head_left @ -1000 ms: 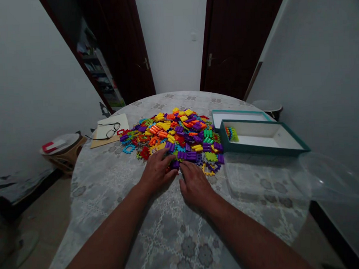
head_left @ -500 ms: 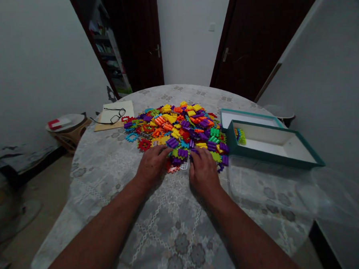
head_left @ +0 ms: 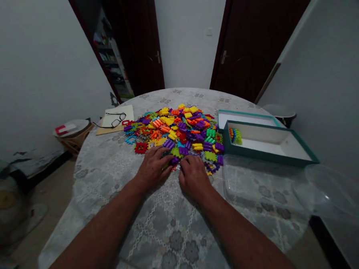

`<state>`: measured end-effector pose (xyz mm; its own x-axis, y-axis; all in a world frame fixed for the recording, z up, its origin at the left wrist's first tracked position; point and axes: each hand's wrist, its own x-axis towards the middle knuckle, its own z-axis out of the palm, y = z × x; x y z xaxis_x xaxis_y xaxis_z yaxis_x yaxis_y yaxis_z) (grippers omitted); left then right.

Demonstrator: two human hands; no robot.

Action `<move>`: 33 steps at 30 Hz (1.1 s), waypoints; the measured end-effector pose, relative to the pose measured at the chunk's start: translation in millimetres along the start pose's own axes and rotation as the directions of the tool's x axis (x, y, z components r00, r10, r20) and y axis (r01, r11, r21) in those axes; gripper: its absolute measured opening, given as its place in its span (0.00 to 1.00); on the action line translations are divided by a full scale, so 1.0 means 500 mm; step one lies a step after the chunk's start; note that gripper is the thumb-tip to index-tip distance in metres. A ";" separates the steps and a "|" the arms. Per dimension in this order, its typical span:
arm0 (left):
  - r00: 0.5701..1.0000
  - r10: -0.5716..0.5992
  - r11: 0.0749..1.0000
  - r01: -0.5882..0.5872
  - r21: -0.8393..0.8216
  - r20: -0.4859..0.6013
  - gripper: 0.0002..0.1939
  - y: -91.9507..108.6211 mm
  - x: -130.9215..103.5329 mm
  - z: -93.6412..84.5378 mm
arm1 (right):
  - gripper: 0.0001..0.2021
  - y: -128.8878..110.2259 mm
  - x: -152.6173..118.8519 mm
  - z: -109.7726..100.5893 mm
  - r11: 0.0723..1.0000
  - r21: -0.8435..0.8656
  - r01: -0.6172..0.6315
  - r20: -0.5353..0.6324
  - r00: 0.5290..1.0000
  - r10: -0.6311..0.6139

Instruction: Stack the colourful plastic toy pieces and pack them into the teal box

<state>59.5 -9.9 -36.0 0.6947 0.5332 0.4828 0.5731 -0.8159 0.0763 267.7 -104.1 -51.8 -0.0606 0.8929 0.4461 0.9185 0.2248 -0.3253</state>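
Note:
A heaped pile of colourful plastic building pieces (head_left: 166, 121) lies mid-table: toothed square plates and ribbed connectors. My left hand (head_left: 152, 168) rests at the pile's near edge, thumb and fingers apart. Its fingertips are by a purple connector (head_left: 168, 144) and a lime-green toothed plate (head_left: 176, 152). My right hand (head_left: 195, 176) is just to the right, fingers curled down and pressed together at the front of the pile. What lies under its fingertips is mostly hidden; a small pale bit shows between the two hands.
To the right stands an open green box (head_left: 271, 155) with a rainbow stack of pieces (head_left: 235, 136) inside; its lid (head_left: 247, 117) lies behind. A clear plastic container (head_left: 251, 179) sits in front. Glasses (head_left: 115, 121) rest on paper (head_left: 128, 112) at the left. A patterned cloth (head_left: 169, 223) covers the round table.
My right hand has moved left and slightly nearer, closer to my left hand, and its fingers have curled in. The white grid piece between the hands is now mostly covered. The view has shifted slightly.

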 end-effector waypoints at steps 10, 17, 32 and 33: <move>0.999 0.032 0.999 -0.031 -0.019 0.007 0.08 0.003 0.015 0.018 | 0.12 0.027 0.009 0.022 0.980 0.200 0.000 -0.051 0.999 0.010; 0.992 -0.072 0.977 0.048 -0.207 -0.106 0.07 -0.005 0.003 -0.006 | 0.16 0.027 0.014 0.001 0.886 0.447 -0.125 -0.144 0.967 0.209; 0.998 0.018 0.918 -0.042 -0.394 -0.066 0.15 0.059 -0.006 -0.019 | 0.16 -0.043 -0.009 -0.028 0.621 0.738 -0.264 0.103 0.953 0.283; 0.998 0.039 0.918 -0.054 -0.393 -0.048 0.16 0.058 -0.005 -0.018 | 0.16 -0.045 -0.008 -0.027 0.614 0.741 -0.272 0.129 0.955 0.268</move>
<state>70.2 -36.8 -27.3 0.6946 0.4900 0.5267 0.3176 -0.8658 0.3866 252.8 -118.0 -34.9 0.1383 0.9630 0.2313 0.2905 0.1839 -0.9390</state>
